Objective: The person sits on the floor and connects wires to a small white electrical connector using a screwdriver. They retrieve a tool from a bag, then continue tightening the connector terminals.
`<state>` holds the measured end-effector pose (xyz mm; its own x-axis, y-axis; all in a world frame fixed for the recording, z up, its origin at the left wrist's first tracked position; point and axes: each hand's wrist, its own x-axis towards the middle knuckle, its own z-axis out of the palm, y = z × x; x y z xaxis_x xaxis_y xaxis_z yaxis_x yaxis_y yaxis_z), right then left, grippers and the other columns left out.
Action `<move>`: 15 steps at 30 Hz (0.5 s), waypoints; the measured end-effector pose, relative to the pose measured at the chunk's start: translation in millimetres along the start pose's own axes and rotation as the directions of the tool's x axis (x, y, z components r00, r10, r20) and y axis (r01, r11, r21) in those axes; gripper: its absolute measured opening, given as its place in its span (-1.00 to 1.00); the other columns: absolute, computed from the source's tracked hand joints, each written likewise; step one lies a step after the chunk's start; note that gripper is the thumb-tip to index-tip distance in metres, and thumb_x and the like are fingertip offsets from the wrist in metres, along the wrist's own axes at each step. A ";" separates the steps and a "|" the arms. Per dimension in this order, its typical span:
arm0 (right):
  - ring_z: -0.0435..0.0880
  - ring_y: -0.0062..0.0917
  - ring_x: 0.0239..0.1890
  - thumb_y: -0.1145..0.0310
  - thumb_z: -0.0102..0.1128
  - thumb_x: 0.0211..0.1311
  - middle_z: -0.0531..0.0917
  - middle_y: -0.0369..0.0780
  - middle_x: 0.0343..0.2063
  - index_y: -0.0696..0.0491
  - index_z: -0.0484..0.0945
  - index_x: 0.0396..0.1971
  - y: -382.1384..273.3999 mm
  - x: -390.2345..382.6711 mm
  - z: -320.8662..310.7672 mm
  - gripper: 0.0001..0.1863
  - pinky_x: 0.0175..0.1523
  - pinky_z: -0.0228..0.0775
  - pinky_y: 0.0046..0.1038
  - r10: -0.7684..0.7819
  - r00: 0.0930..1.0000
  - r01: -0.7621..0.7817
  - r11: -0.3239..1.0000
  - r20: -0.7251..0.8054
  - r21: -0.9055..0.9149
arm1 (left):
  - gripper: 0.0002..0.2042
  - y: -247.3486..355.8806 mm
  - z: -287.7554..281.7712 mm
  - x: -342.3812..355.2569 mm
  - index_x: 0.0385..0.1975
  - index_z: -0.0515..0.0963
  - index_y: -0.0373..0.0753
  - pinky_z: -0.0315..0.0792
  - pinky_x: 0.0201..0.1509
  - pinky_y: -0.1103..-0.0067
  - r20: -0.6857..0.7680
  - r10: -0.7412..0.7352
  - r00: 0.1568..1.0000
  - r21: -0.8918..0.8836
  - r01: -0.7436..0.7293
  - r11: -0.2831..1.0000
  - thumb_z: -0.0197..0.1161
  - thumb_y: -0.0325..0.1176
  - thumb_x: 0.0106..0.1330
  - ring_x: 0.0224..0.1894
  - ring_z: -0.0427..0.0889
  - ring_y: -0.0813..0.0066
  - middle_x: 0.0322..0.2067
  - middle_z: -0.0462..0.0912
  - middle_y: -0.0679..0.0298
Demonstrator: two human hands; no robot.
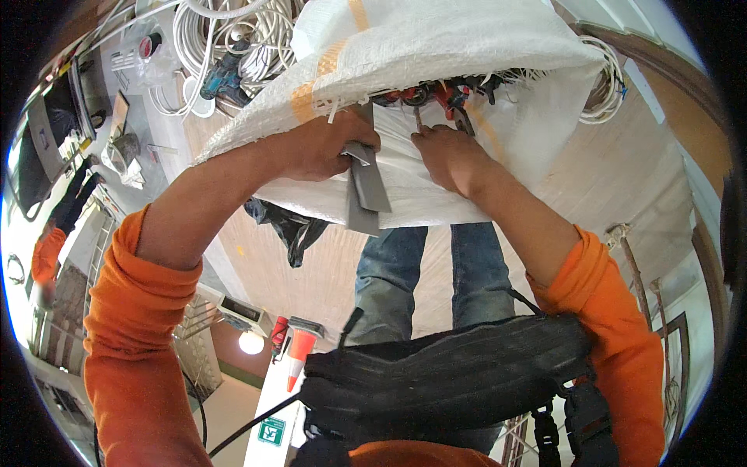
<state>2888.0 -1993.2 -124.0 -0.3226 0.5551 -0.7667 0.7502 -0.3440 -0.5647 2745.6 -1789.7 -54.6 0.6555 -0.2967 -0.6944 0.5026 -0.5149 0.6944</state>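
A large white woven sack [459,54] with tan stripes lies open in front of me, its mouth toward me. My left hand [331,146] is closed around flat grey strips [366,191], which hang over the sack's lower lip. At the sack's mouth my right hand [451,159] is closed, fingers pinched together near a thin tan end; what it grips is mostly hidden. Just beyond, red and black tools [436,95] show inside the sack, partly covered by its upper edge.
Left of the sack are a blue cordless drill [226,74] and coils of white cable [194,39]. Another cable coil [603,82] lies at the right. A black plastic bag [292,229] pokes out below the sack. A traffic cone [300,350] and a person in orange [48,253] are farther off.
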 end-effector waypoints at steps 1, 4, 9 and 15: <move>0.55 -0.10 0.31 0.53 -0.03 0.34 0.56 0.12 0.24 0.21 0.49 0.25 -2.8 3.1 -8.8 -0.53 0.38 0.41 -0.20 0.029 0.997 -0.030 0.999 0.072 0.017 | -0.57 -2.5 -1.7 -2.1 0.11 0.62 -0.17 0.42 0.38 0.33 0.038 0.012 0.999 -0.021 -0.011 1.000 0.35 -0.61 0.21 0.30 0.52 0.07 0.12 0.55 0.06; 0.62 -0.04 0.21 0.49 0.05 0.27 0.60 0.17 0.16 0.25 0.53 0.16 -6.6 17.2 -24.4 -0.55 0.31 0.45 -0.15 0.129 0.988 -0.143 0.973 0.087 0.181 | -0.58 -3.9 -5.6 -8.6 0.11 0.63 -0.17 0.41 0.39 0.35 0.013 0.006 1.000 -0.020 -0.006 1.000 0.36 -0.60 0.22 0.31 0.49 0.08 0.12 0.55 0.06; 0.66 0.06 0.16 0.41 0.10 0.24 0.62 0.23 0.12 0.32 0.58 0.10 19.4 63.9 19.5 -0.54 0.25 0.52 -0.10 0.532 0.751 -0.170 0.728 -0.391 0.665 | -0.54 1.5 -9.4 -2.2 -0.02 0.72 -0.19 0.38 0.39 0.29 -0.076 0.007 0.997 -0.066 -0.012 0.998 0.46 -0.66 0.01 0.21 0.54 0.13 0.05 0.72 0.22; 0.48 0.04 0.37 0.27 -0.04 0.40 0.47 0.19 0.32 0.26 0.36 0.34 22.0 73.9 6.9 -0.42 0.45 0.31 -0.07 0.572 0.801 -0.313 0.653 -0.178 0.690 | -0.53 11.2 -7.5 0.8 -0.01 0.72 -0.19 0.38 0.37 0.31 -0.028 -0.093 0.995 -0.038 0.092 0.995 0.45 -0.66 -0.01 0.17 0.55 0.15 0.05 0.72 0.23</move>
<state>2876.7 -1964.9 -195.1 0.2737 0.3827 -0.8824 0.1924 -0.9207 -0.3396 2756.0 -1789.6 -45.9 0.6213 -0.2246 -0.7507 0.5820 -0.5092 0.6340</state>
